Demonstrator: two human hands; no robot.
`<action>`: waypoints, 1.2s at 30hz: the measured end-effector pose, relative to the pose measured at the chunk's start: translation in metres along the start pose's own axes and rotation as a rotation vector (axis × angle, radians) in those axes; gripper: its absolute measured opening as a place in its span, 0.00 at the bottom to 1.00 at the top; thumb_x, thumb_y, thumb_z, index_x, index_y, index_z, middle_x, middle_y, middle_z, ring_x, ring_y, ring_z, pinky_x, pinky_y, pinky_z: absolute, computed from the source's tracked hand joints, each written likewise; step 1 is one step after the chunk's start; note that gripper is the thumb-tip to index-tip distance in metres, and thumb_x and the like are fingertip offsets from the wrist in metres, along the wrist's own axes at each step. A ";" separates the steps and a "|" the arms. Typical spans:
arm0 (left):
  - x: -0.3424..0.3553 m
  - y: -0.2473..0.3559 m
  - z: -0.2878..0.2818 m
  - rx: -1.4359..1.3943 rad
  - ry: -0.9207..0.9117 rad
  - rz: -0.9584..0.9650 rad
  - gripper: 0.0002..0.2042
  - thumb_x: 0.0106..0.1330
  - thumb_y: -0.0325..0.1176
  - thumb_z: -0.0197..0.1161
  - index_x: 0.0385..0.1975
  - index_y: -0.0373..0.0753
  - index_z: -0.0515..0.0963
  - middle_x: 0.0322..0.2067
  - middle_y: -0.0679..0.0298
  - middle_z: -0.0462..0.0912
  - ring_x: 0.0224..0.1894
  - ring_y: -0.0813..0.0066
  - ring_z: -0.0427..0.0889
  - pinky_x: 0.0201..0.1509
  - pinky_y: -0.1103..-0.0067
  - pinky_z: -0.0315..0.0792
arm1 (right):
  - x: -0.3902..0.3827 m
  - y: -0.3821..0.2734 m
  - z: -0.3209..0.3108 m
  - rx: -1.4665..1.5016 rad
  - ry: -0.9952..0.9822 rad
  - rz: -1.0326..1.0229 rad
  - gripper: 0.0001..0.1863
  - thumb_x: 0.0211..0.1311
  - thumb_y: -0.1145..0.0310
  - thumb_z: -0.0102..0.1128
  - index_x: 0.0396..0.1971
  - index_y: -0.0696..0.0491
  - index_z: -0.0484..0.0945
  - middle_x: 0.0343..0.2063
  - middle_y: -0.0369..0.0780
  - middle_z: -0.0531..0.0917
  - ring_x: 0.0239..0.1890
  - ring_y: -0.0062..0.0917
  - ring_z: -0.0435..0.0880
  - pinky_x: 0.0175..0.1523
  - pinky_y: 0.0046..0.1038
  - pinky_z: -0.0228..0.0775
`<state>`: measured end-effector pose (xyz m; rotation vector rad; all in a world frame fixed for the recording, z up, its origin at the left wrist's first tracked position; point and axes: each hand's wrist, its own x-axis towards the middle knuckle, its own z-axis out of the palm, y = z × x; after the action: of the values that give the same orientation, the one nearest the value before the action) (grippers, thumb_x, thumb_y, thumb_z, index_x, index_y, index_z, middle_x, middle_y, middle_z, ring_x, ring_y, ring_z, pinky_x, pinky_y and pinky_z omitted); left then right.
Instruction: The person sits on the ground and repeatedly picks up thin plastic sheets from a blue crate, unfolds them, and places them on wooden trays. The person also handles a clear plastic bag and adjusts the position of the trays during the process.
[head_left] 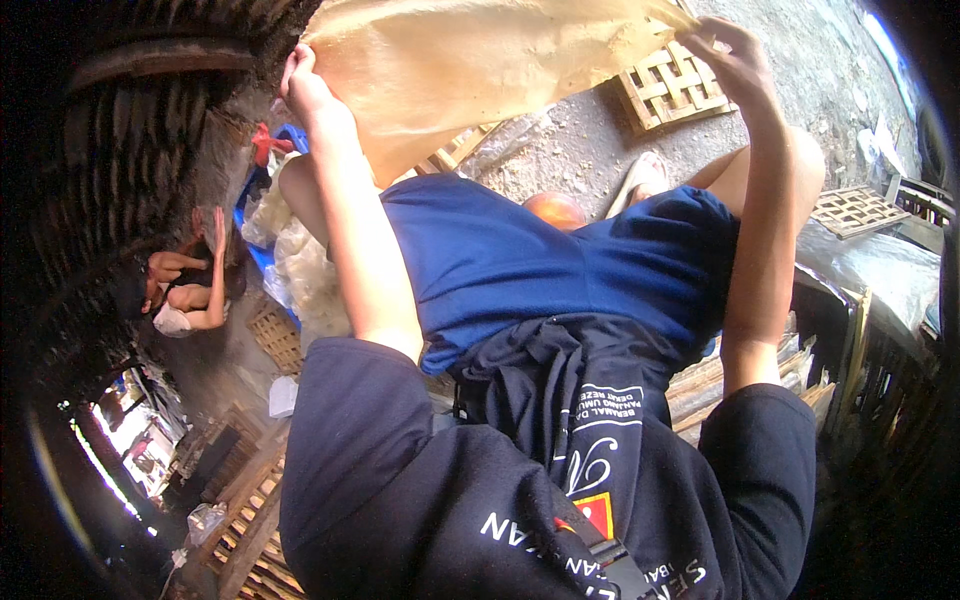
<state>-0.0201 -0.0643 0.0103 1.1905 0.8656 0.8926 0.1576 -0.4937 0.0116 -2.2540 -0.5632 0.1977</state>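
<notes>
A rough open-air workshop is shown: woven bamboo drying racks [672, 88] are scattered on gravel ground [570, 150], stacked slats beside them.

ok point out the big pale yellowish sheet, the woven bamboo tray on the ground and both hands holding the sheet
big pale yellowish thin sheet [470, 70], head view, middle of its surface
square woven bamboo lattice tray [672, 90], head view, centre of the lattice
left hand [305, 88], head view, back of the hand
right hand [735, 55], head view, knuckles

A thin, matt, translucent tan sheet [470, 60]; woven bamboo trays [672, 88], rough and dry; gritty ground [800, 70]; soft blue cloth shorts [520, 260].
</notes>
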 end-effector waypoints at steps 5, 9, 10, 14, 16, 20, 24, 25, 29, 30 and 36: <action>0.010 -0.006 -0.017 0.008 -0.060 0.127 0.09 0.67 0.33 0.61 0.38 0.35 0.80 0.37 0.67 0.80 0.40 0.77 0.73 0.50 0.78 0.68 | 0.008 0.009 -0.005 0.304 0.031 0.073 0.17 0.60 0.54 0.66 0.37 0.54 0.82 0.29 0.32 0.81 0.32 0.14 0.76 0.38 0.19 0.68; 0.009 -0.001 -0.025 0.087 -0.060 0.167 0.09 0.68 0.33 0.59 0.37 0.33 0.79 0.34 0.69 0.79 0.38 0.80 0.72 0.46 0.81 0.67 | -0.004 -0.057 0.012 0.306 0.388 0.406 0.20 0.63 0.63 0.63 0.50 0.57 0.73 0.35 0.41 0.82 0.42 0.25 0.81 0.42 0.24 0.73; 0.015 -0.005 -0.030 0.126 -0.061 0.199 0.09 0.68 0.33 0.59 0.37 0.33 0.79 0.33 0.69 0.79 0.37 0.81 0.72 0.44 0.81 0.67 | 0.003 -0.045 0.011 0.381 0.304 0.331 0.17 0.66 0.61 0.59 0.48 0.55 0.74 0.27 0.39 0.80 0.30 0.21 0.80 0.32 0.21 0.70; 0.016 -0.009 -0.043 0.306 -0.071 0.351 0.09 0.68 0.32 0.60 0.36 0.31 0.79 0.29 0.70 0.79 0.32 0.84 0.72 0.39 0.84 0.67 | 0.006 -0.031 0.003 0.367 0.097 0.202 0.19 0.62 0.50 0.63 0.37 0.52 0.81 0.28 0.35 0.83 0.30 0.14 0.77 0.36 0.17 0.67; 0.017 -0.010 -0.052 0.310 -0.088 0.364 0.09 0.68 0.32 0.60 0.36 0.30 0.79 0.27 0.71 0.78 0.30 0.84 0.72 0.37 0.84 0.67 | 0.010 -0.028 0.008 0.352 0.029 0.234 0.22 0.61 0.47 0.62 0.40 0.52 0.81 0.29 0.37 0.84 0.31 0.16 0.78 0.37 0.19 0.68; 0.013 -0.007 -0.063 0.313 -0.054 0.362 0.10 0.68 0.32 0.61 0.35 0.29 0.79 0.25 0.72 0.78 0.28 0.85 0.71 0.35 0.84 0.66 | 0.010 -0.026 0.026 0.175 0.173 0.252 0.28 0.54 0.40 0.64 0.42 0.50 0.80 0.32 0.38 0.84 0.31 0.20 0.78 0.40 0.23 0.72; 0.011 0.002 -0.081 0.328 0.086 0.374 0.10 0.67 0.31 0.61 0.34 0.29 0.79 0.24 0.72 0.78 0.28 0.86 0.71 0.34 0.84 0.65 | 0.011 -0.045 0.027 0.190 -0.139 0.164 0.38 0.50 0.39 0.68 0.52 0.54 0.76 0.41 0.43 0.83 0.34 0.23 0.80 0.40 0.28 0.75; 0.010 0.004 -0.083 0.309 0.119 0.369 0.10 0.67 0.32 0.61 0.34 0.29 0.79 0.24 0.72 0.77 0.28 0.86 0.71 0.33 0.84 0.65 | 0.011 -0.046 0.031 0.172 -0.113 0.151 0.38 0.49 0.41 0.69 0.53 0.55 0.76 0.40 0.44 0.83 0.34 0.23 0.80 0.39 0.27 0.75; 0.010 0.011 -0.094 0.235 0.178 0.399 0.10 0.66 0.32 0.60 0.32 0.29 0.80 0.23 0.73 0.76 0.27 0.86 0.70 0.33 0.84 0.65 | 0.017 -0.031 0.048 0.151 -0.249 0.043 0.35 0.45 0.49 0.76 0.51 0.54 0.77 0.37 0.44 0.82 0.35 0.23 0.80 0.37 0.24 0.75; 0.010 0.010 -0.098 0.236 0.188 0.377 0.09 0.66 0.31 0.61 0.35 0.29 0.80 0.27 0.70 0.78 0.31 0.83 0.72 0.37 0.83 0.66 | 0.012 -0.054 0.044 0.187 -0.420 0.036 0.35 0.45 0.50 0.77 0.51 0.55 0.77 0.38 0.43 0.82 0.35 0.24 0.80 0.38 0.24 0.76; 0.021 0.012 -0.120 0.195 0.326 0.244 0.10 0.64 0.30 0.64 0.41 0.31 0.80 0.36 0.65 0.83 0.39 0.78 0.77 0.46 0.79 0.70 | 0.022 -0.037 0.073 0.352 -0.840 -0.068 0.19 0.55 0.70 0.64 0.48 0.58 0.79 0.47 0.40 0.83 0.48 0.22 0.81 0.52 0.25 0.73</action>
<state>-0.1221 0.0024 0.0015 1.3611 1.1035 1.2470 0.1420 -0.4130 -0.0103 -1.7355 -0.9407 1.1426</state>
